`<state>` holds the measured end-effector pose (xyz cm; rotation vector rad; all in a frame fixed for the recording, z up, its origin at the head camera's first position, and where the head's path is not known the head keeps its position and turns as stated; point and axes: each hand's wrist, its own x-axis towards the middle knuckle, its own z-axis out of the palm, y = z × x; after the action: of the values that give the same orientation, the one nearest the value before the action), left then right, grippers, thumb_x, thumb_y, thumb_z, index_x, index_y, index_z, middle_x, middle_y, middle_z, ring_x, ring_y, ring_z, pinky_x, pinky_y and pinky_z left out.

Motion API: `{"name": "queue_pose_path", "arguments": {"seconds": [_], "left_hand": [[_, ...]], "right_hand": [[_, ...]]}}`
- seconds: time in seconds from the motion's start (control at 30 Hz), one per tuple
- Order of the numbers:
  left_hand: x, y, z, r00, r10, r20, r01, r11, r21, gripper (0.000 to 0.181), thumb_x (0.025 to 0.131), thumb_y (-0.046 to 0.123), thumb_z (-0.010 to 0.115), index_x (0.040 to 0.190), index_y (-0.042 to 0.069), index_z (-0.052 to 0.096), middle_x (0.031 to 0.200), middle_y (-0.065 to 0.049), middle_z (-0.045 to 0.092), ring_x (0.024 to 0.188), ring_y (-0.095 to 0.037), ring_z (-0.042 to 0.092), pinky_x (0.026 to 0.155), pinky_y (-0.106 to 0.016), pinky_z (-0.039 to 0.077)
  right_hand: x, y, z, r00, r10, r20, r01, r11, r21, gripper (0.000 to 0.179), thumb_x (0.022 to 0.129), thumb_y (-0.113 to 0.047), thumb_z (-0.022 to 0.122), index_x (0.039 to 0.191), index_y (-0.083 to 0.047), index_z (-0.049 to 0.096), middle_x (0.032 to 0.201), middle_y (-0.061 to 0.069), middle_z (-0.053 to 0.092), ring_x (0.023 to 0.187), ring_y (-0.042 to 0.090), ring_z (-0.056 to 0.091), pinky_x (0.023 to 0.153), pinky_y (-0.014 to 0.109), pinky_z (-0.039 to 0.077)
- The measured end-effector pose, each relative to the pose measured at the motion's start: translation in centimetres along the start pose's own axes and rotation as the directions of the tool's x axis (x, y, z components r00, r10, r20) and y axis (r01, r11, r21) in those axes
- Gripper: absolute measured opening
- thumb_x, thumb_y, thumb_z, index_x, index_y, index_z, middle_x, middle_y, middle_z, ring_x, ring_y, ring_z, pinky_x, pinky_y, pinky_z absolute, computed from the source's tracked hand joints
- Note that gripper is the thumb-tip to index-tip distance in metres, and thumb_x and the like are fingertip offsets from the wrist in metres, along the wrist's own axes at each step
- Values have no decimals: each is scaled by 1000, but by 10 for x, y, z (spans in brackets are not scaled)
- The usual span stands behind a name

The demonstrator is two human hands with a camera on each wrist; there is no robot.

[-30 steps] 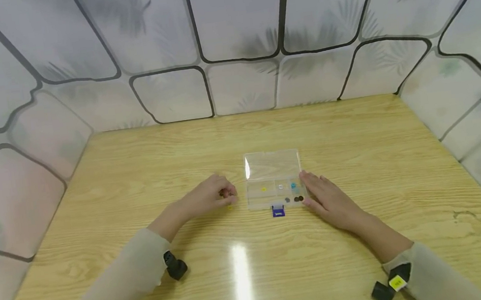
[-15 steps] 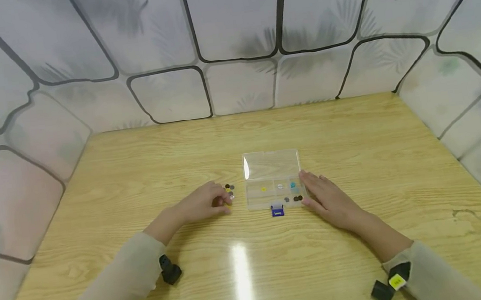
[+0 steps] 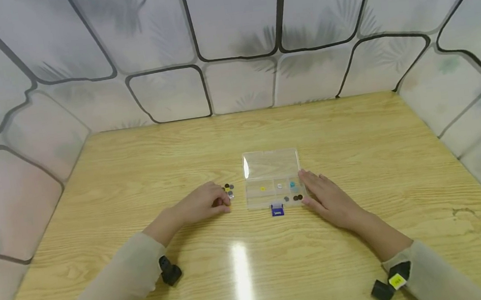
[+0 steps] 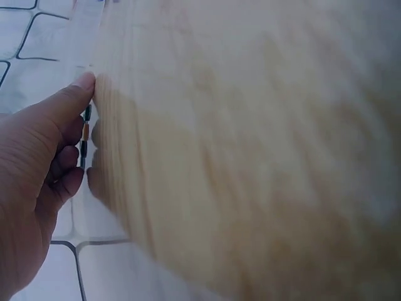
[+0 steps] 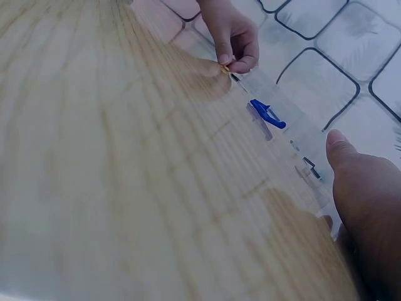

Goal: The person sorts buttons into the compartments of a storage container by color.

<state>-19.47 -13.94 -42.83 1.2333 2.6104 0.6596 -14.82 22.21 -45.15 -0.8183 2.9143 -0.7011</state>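
Observation:
My left hand (image 3: pixel 206 202) rests low on the table, fingers bent and thumb apart from them, beside a small cluster of flat round pieces (image 3: pixel 230 192) in black, grey and yellow. Edge-on in the left wrist view, these pieces (image 4: pixel 85 135) lie right at the fingertips; a yellow piece (image 5: pixel 225 68) shows by the thumb in the right wrist view. A clear plastic compartment box (image 3: pixel 260 200) stands with its lid (image 3: pixel 271 164) raised and its blue latch (image 3: pixel 277 209) toward me. My right hand (image 3: pixel 328 202) lies along the box's right side, fingers straight.
Inside the box sit a yellow piece (image 3: pixel 262 188), a clear ring (image 3: pixel 280 186), blue pieces (image 3: pixel 292 184), a grey piece (image 3: pixel 286 199) and black pieces (image 3: pixel 298 197). The wooden table (image 3: pixel 169 153) meets patterned panels (image 3: pixel 242 85) at the back and sides.
My left hand has drawn back a little to the left, uncovering the cluster of round pieces, and then stayed nearly still. The right hand and the box have kept their places.

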Motion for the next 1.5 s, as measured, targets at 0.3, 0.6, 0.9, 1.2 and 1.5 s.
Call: {"name": "queue_pose_path", "arguments": {"seconds": [0.3,0.6,0.9,1.2,1.5], "left_hand": [[0,2,1,1000,13,6,-13,999,34,11,91,27,64,92,16,65,80,10,55,74,-6,43,71,-25,39],[1,5,3,999,-33,-4,32,998,-48,11,91,26,64,93,16,67,80,11,57,74,-6,43,74,-28,39],[12,12,1,996,-63,-67,60,997,-53,6,92,21,63,92,16,67,88,8,61,82,-10,46,74,-27,41],[30,22,-4,988,-61,-141,54,997,-55,12,91,22,64,96,12,67,83,6,57,80,-11,46,71,-26,41],[50,27,-4,980,-44,-194,30,997,-73,13,91,21,65,96,10,68,81,4,58,79,-12,46,73,-28,41]], "right_hand": [[0,1,0,1000,7,5,-7,1000,-3,63,101,-34,42,151,-6,16,156,11,19,142,31,20,115,48,12],[-1,1,0,1000,9,6,-9,1000,-6,63,101,-35,41,151,-6,15,156,11,19,142,31,20,115,47,12],[-1,0,0,1000,-3,-1,3,1000,-8,63,101,-35,42,151,-5,16,156,13,20,142,32,21,114,48,12],[0,1,1,1000,-3,-3,3,1000,-9,63,101,-36,42,151,-6,17,156,11,20,142,31,20,115,47,12],[0,0,0,1000,0,-3,0,1000,-4,62,101,-35,41,151,-6,17,156,10,19,142,30,20,115,47,12]]}}
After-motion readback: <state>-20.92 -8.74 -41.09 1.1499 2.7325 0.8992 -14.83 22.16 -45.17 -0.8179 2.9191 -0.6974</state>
